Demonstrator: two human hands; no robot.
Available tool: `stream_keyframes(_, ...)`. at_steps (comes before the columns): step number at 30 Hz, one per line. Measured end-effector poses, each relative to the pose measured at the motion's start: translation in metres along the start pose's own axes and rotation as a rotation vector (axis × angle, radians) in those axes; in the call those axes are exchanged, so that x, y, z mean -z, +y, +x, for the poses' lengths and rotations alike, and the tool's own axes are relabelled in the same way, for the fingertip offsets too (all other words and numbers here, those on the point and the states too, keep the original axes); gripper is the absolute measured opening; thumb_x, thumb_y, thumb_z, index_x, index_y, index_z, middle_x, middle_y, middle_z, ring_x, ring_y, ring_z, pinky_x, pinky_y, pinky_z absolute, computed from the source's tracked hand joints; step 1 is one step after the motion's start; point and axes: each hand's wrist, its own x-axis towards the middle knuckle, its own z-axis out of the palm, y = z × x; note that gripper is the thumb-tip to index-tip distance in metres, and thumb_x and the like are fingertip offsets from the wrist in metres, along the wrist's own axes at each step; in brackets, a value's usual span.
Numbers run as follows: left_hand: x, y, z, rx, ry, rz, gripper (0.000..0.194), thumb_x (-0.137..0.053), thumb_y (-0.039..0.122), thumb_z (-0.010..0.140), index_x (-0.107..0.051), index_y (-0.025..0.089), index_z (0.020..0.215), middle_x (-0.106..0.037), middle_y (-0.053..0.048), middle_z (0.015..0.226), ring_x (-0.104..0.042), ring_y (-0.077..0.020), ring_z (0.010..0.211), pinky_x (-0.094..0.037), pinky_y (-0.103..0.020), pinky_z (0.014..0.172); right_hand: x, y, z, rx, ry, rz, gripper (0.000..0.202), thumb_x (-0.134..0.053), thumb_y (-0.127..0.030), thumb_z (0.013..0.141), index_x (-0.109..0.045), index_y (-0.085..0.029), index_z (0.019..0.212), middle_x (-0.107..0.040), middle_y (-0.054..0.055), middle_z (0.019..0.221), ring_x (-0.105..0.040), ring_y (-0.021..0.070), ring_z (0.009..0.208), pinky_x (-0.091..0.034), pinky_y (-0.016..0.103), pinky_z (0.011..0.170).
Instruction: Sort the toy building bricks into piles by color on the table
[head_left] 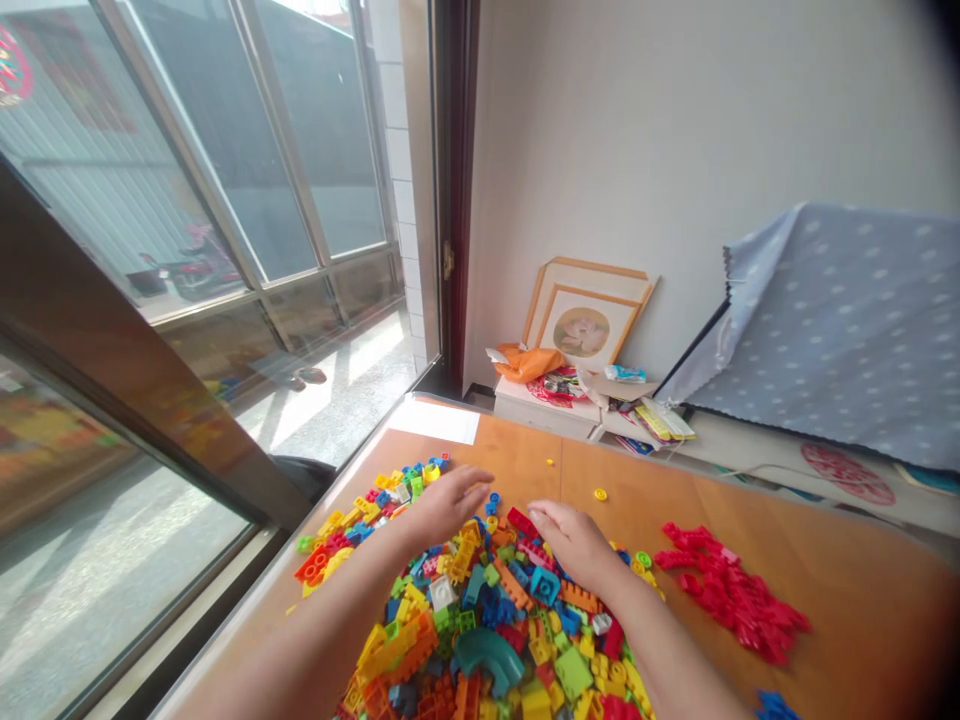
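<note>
A big heap of mixed toy building bricks (pixel 517 585) lies on the wooden table in front of me. My left hand (pixel 454 497) hovers over the heap's far left part, fingers stretched out and holding nothing I can see. At the heap's far edge, my right hand (pixel 574 540) has its fingers curled, with a red brick (pixel 522 522) at the fingertips. Between the hands sits a small blue piece (pixel 492 503). A curved teal piece (pixel 489 660) rests on the heap nearer to me. My forearms hide some of the bricks.
On the right of the table (pixel 630 475) is a separate pile of red pieces (pixel 739 590), with blue pieces (pixel 775 706) nearer to me. A yellow round piece (pixel 601 494) lies beyond my right hand. White paper (pixel 435 420) lies at the far left corner, beside a glass door.
</note>
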Motion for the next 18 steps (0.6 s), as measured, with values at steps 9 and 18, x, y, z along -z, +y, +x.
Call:
stream_keyframes(9, 0.079, -0.123, -0.03, 0.342, 0.395, -0.058, 0.067, -0.044, 0.064, 0.091, -0.068, 0.015, 0.13, -0.064, -0.014, 0.14, -0.059, -0.0311, 0.13, -0.042, -0.045, 0.115, -0.063, -0.034, 0.11, 0.126, -0.054, 0.008, 0.042, -0.047, -0.039, 0.099, -0.066, -0.022, 0.132, -0.067, 0.008, 0.136, -0.061, 0.0211, 0.126, -0.044, 0.035, 0.11)
stream_keyframes(18, 0.06, -0.14, -0.045, 0.304, 0.117, 0.068, 0.063, -0.044, 0.058, 0.095, -0.06, 0.022, 0.144, -0.052, -0.008, 0.154, -0.034, -0.0349, 0.151, -0.017, -0.057, 0.125, -0.127, -0.078, 0.178, 0.137, -0.331, -0.326, 0.055, -0.043, -0.049, 0.1, -0.051, -0.027, 0.15, -0.04, 0.006, 0.162, -0.032, 0.0302, 0.15, -0.025, 0.047, 0.121)
